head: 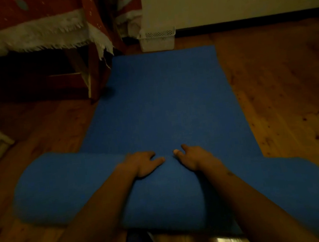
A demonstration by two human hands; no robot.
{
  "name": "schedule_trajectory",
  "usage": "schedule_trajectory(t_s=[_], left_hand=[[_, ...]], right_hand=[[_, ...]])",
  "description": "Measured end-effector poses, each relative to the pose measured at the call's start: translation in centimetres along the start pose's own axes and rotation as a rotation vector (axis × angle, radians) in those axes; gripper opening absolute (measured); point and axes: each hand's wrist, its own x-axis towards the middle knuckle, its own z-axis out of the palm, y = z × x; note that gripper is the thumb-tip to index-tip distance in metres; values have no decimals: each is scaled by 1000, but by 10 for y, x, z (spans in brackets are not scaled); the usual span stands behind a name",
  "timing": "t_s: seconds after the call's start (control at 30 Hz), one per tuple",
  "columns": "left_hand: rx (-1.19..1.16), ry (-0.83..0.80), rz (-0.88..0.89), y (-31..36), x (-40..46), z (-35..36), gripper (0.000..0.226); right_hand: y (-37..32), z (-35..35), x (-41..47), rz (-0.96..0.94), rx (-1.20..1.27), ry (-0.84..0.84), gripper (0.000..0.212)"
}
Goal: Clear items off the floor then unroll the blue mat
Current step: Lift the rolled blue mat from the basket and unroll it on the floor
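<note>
The wooden floor [274, 78] (warm plank boards, dimly lit) carries the blue mat [164, 104], spread flat from the centre toward 12 o'clock, its still-rolled part lying across the near end at 6 o'clock. A white perforated basket [157, 39] stands on the floor at the mat's far edge. At 10 o'clock, wooden furniture legs [94, 76] rest just beside the mat.
</note>
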Motion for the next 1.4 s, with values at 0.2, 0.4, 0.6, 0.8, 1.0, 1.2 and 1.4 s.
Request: schedule_trajectory(t_s=[0.2, 0.4, 0.6, 0.8, 1.0, 1.2, 1.4], left_hand=[[13, 114, -3, 2, -70, 34, 93], [121, 302, 44, -33, -108, 67, 72], [13, 341, 145, -62, -143, 89, 40], [18, 247, 206, -59, -189, 115, 78], [-92, -125, 145, -52, -231, 110, 98], [-115, -456, 46, -44, -244, 151, 78], [-125, -190, 126, -48, -287, 276, 94]], right_hand=[[-2, 33, -73, -70, -191, 50, 70], [-10, 70, -119, -19, -73, 187, 62], [-22, 101, -165, 64, -211, 309, 45], [-30, 122, -218, 161, -230, 288, 45], [-25, 116, -248, 144, -127, 287, 33], [-2, 140, -261, 80, -253, -127, 50], [60, 245, -319, 112, -155, -242, 49]])
